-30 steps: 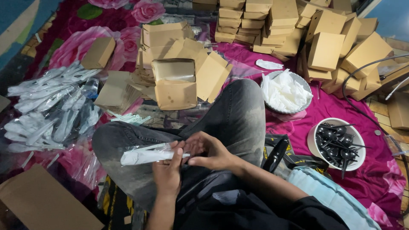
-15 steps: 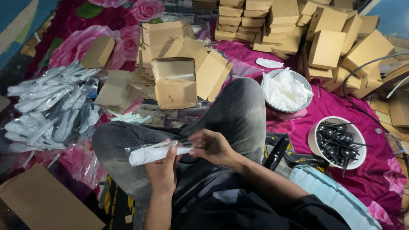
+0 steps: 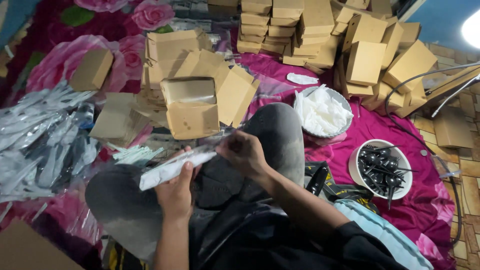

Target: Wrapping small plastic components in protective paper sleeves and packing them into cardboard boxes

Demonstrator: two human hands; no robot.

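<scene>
One long clear plastic sleeve with white cutlery inside (image 3: 172,167) lies across the left hand (image 3: 176,192), fingers curled under it above the lap, while the right hand (image 3: 243,151) pinches its upper end. Two round white bowls stand right: one (image 3: 330,131) holds crumpled white tissue, one (image 3: 356,175) black plastic spoons.

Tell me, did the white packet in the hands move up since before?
Yes. The white packet rose off the lap toward the open cardboard box, held by the left hand and right hand.
</scene>
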